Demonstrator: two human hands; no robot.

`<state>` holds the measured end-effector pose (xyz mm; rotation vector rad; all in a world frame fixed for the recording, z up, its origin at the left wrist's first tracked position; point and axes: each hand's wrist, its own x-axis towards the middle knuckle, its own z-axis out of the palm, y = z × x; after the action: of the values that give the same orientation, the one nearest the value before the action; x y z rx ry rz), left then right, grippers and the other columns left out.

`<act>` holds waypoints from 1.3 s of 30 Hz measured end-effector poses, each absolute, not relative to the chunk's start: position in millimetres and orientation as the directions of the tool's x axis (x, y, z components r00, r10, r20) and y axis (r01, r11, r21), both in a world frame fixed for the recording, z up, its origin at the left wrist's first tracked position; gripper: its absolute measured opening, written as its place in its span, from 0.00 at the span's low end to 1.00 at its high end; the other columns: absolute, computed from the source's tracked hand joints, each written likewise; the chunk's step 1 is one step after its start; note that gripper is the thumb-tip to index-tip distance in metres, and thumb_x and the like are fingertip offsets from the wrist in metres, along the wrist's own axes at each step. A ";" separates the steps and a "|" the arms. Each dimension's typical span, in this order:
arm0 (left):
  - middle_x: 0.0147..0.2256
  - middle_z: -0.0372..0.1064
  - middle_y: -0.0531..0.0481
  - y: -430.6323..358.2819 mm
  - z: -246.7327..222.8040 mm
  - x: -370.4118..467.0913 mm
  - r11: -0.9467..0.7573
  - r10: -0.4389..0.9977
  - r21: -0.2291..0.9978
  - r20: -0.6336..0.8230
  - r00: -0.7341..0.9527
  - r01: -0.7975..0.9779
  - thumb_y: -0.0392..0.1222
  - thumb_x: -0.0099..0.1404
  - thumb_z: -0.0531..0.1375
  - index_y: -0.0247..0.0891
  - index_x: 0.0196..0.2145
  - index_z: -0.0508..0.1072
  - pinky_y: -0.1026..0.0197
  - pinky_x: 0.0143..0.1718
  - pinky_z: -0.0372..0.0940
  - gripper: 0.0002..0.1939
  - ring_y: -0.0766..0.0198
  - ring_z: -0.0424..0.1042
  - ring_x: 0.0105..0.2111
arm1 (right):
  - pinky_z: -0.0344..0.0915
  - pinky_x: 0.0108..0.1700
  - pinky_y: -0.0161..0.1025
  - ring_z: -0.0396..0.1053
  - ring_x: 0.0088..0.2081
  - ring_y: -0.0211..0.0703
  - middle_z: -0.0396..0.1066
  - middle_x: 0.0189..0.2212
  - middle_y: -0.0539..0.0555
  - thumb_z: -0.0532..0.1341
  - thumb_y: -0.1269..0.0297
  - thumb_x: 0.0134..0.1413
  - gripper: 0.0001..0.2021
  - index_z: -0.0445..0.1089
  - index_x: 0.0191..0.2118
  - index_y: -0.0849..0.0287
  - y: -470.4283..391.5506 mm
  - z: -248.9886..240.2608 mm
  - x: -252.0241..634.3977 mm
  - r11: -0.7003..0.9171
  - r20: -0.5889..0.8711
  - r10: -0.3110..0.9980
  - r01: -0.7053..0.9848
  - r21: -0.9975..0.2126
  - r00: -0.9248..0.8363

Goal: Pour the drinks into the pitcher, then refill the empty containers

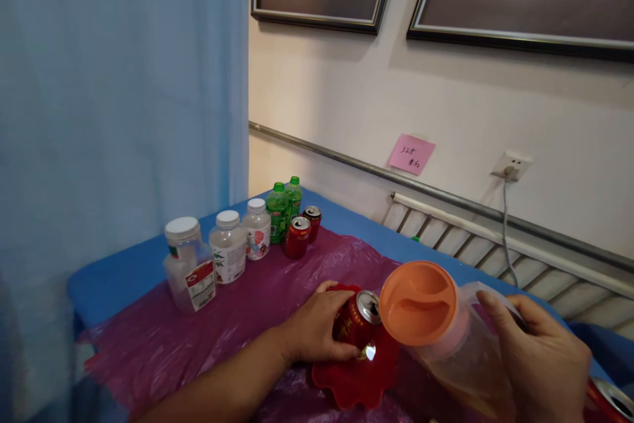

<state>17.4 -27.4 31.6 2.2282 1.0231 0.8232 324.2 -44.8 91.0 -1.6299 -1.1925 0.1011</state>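
My left hand (321, 324) is wrapped round a red drink can (352, 327), which tilts to the right over a red scalloped tray (354, 380). The can's silver top with its opening faces the orange lid of a clear plastic pitcher (465, 357). My right hand (545, 350) grips the pitcher by its handle and holds it tipped to the left, with brownish liquid low inside. The lid's edge is close to the can's top; whether they touch, or liquid flows between them, I cannot tell.
Purple plastic sheeting (247, 317) covers much of the blue table (123, 255). Clear white-capped jars (228, 248), two green bottles (277, 212) and two red cans (298, 238) stand at the back left. Another can (611, 400) is at the lower right. A radiator (539, 245) lines the wall.
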 end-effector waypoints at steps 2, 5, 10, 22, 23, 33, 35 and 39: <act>0.53 0.77 0.48 -27.6 31.6 17.6 -0.547 0.804 0.701 0.287 0.521 0.458 0.49 0.49 0.74 0.46 0.57 0.71 0.45 0.66 0.48 0.38 0.47 0.74 0.52 | 0.56 0.27 0.35 0.62 0.25 0.40 0.64 0.19 0.46 0.65 0.36 0.48 0.25 0.74 0.25 0.57 -44.5 89.3 326.1 0.053 0.479 0.723 0.652 -0.756 0.498; 0.53 0.76 0.49 -27.2 31.5 17.6 -0.540 0.804 0.711 0.277 0.525 0.451 0.46 0.48 0.74 0.46 0.57 0.70 0.45 0.67 0.45 0.39 0.48 0.73 0.53 | 0.57 0.28 0.35 0.62 0.26 0.40 0.65 0.20 0.46 0.65 0.35 0.48 0.25 0.75 0.26 0.57 -44.0 86.9 329.3 0.049 0.483 0.722 0.660 -0.750 0.495; 0.53 0.76 0.48 -27.0 32.4 17.2 -0.547 0.801 0.707 0.285 0.527 0.449 0.46 0.48 0.74 0.45 0.57 0.70 0.46 0.67 0.46 0.38 0.47 0.74 0.53 | 0.57 0.28 0.34 0.62 0.26 0.39 0.64 0.21 0.45 0.66 0.37 0.49 0.24 0.74 0.26 0.56 -44.7 85.7 329.4 0.056 0.478 0.731 0.656 -0.753 0.487; 0.54 0.76 0.48 -25.2 27.9 16.7 -0.556 0.794 0.697 0.285 0.537 0.452 0.48 0.48 0.75 0.46 0.56 0.70 0.45 0.66 0.47 0.38 0.47 0.73 0.53 | 0.58 0.27 0.33 0.63 0.26 0.39 0.64 0.20 0.45 0.65 0.41 0.52 0.22 0.74 0.27 0.57 -51.1 94.9 325.2 0.032 0.464 0.751 0.676 -0.736 0.470; 0.54 0.76 0.48 -25.1 27.9 16.7 -0.554 0.796 0.698 0.285 0.534 0.453 0.47 0.48 0.75 0.46 0.56 0.70 0.45 0.66 0.47 0.38 0.47 0.73 0.53 | 0.58 0.27 0.33 0.63 0.26 0.39 0.65 0.21 0.46 0.65 0.41 0.52 0.22 0.74 0.28 0.57 -51.5 95.6 324.9 0.030 0.455 0.751 0.664 -0.747 0.478; 0.55 0.75 0.48 -25.0 25.8 16.2 -0.551 0.797 0.701 0.281 0.534 0.453 0.48 0.48 0.75 0.46 0.56 0.69 0.44 0.67 0.44 0.38 0.47 0.73 0.53 | 0.58 0.27 0.33 0.62 0.25 0.39 0.63 0.20 0.44 0.65 0.41 0.50 0.21 0.74 0.27 0.56 -52.5 98.7 321.7 0.015 0.428 0.749 0.633 -0.774 0.505; 0.55 0.75 0.48 -24.9 25.2 16.0 -0.554 0.795 0.699 0.284 0.536 0.452 0.48 0.48 0.75 0.46 0.56 0.69 0.44 0.66 0.45 0.38 0.47 0.72 0.54 | 0.58 0.27 0.33 0.63 0.25 0.39 0.63 0.20 0.44 0.66 0.41 0.50 0.21 0.74 0.27 0.56 -52.5 98.1 322.4 0.018 0.425 0.752 0.629 -0.777 0.504; 0.55 0.75 0.47 -24.7 24.8 15.5 -0.558 0.797 0.681 0.281 0.534 0.475 0.49 0.48 0.75 0.45 0.57 0.69 0.44 0.67 0.45 0.39 0.46 0.72 0.54 | 0.58 0.26 0.32 0.63 0.25 0.39 0.64 0.20 0.45 0.65 0.40 0.51 0.22 0.74 0.27 0.56 -52.3 97.3 323.7 0.022 0.446 0.752 0.657 -0.754 0.486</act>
<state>15.5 -24.7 24.8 2.2379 1.0280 0.7924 323.7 -52.3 97.3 -1.6828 -1.2171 0.1128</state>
